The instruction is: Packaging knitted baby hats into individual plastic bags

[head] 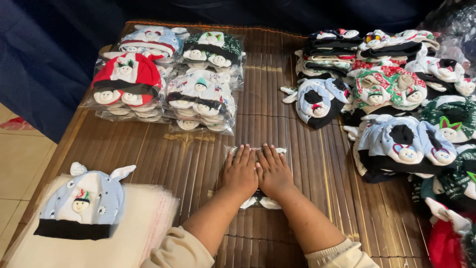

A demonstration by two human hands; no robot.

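While both hands, left hand (240, 171) and right hand (273, 171), lie flat side by side, palms down, they press a bagged hat (258, 201) at lower centre of the desk (198, 164).

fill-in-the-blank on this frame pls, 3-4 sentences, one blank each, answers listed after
1. Both hands, left hand and right hand, press flat on a ____ hat on the bamboo mat.
2. The light blue hat at lower left lies on a pile of clear ____.
3. The stacks of bagged hats sit at the mat's far ____ side.
4. The loose hats are heaped on the ____ side.

Missing words: bagged; bags; left; right
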